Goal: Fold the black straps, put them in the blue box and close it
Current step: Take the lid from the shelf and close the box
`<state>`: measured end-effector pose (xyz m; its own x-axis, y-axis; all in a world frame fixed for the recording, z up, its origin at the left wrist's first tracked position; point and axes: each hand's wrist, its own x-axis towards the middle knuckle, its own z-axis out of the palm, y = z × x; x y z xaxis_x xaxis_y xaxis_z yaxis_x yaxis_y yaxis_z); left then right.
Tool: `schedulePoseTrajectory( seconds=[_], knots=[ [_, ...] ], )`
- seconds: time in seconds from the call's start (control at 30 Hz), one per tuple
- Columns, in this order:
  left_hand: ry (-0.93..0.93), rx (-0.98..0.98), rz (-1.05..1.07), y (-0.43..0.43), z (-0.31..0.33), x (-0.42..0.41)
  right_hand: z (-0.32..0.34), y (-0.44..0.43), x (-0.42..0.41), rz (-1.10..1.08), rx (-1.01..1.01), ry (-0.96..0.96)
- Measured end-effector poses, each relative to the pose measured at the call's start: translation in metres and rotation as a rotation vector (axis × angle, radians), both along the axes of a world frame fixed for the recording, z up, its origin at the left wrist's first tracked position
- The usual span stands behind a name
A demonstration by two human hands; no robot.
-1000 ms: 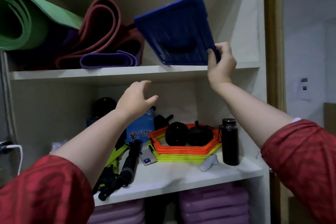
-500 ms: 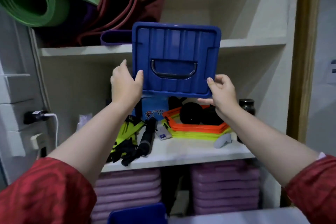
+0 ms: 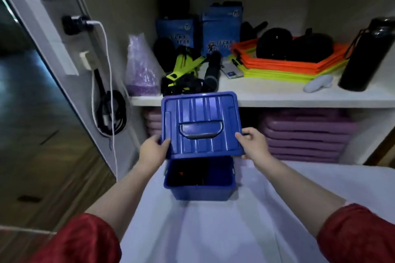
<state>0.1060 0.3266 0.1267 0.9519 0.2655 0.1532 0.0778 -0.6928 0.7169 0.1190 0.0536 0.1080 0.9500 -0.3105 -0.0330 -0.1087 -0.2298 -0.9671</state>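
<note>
The blue box (image 3: 199,192) stands open on a white cloth-covered surface (image 3: 235,230) in front of me. Dark black straps (image 3: 188,177) lie inside it, dim and partly hidden. I hold the blue lid (image 3: 201,121), with its black handle facing me, tilted just above the box's far side. My left hand (image 3: 152,149) grips the lid's lower left corner. My right hand (image 3: 252,142) grips its lower right corner.
Behind the box is a white shelf (image 3: 267,97) with black and yellow-green straps (image 3: 183,74), a purple bag (image 3: 141,66), orange and yellow hexagon rings (image 3: 288,66), and a black bottle (image 3: 363,55). Purple mats (image 3: 305,134) are stacked below. Cables (image 3: 109,113) hang at left.
I have brought the blue lid down from the upper shelf to just above the open box, both hands now on it. My view has tilted downward.
</note>
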Motion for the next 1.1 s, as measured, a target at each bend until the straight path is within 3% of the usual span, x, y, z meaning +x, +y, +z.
schedulePoseTrajectory(
  seconds=[0.2, 0.33, 0.53, 0.87, 0.97, 1.1],
  knots=[
    [0.28, -0.076, -0.057, 0.033, -0.082, 0.019, -0.08, 0.016, 0.002, 0.026, -0.249, 0.216],
    [0.342, 0.052, -0.095, 0.036, -0.105, 0.028, -0.103, 0.018, 0.005, 0.051, -0.38, 0.276],
    [0.372, 0.133, -0.14, 0.041, -0.129, 0.033, -0.115, 0.02, 0.002, 0.028, -0.491, 0.197],
    [0.294, 0.095, -0.172, 0.038, -0.133, 0.026, -0.125, 0.016, -0.011, -0.03, -0.275, 0.255],
    [0.426, 0.02, -0.088, 0.036, -0.134, 0.036, -0.122, 0.011, 0.001, 0.015, -0.222, 0.382],
    [0.687, -0.348, -0.008, 0.039, -0.134, 0.046, -0.111, 0.001, 0.015, 0.102, 0.062, 0.649]
  ],
)
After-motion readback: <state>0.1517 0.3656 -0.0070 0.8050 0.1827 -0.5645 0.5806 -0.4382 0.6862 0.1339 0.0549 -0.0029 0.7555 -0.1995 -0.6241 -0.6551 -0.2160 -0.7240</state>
